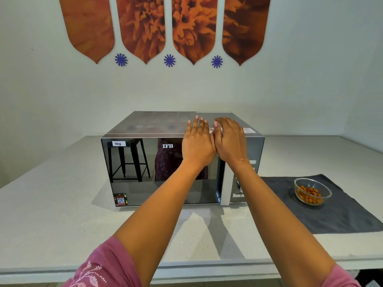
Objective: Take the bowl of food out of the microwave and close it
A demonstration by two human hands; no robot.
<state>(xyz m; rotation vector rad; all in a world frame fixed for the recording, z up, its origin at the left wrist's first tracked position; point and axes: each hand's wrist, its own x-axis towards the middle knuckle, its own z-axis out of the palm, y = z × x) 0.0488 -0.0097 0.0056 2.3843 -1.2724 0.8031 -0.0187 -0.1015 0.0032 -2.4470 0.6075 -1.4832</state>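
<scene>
A silver microwave [145,172] with a mirrored door stands on the countertop, and its door is shut flush with the front. My left hand [198,141] lies flat against the upper right part of the door, fingers reaching over the top edge. Beside it, my right hand [230,139] rests over the top front edge near the control panel, touching the left hand. Neither hand holds anything. A clear glass bowl [312,191] with orange-brown food sits on a dark grey cloth mat [342,216] to the right of the microwave.
The pale countertop [51,214] stretches wide to the left and in front of the microwave, its front edge near the bottom of the view. A white wall with orange flower panels rises behind. The control knobs [239,186] are partly hidden by my right forearm.
</scene>
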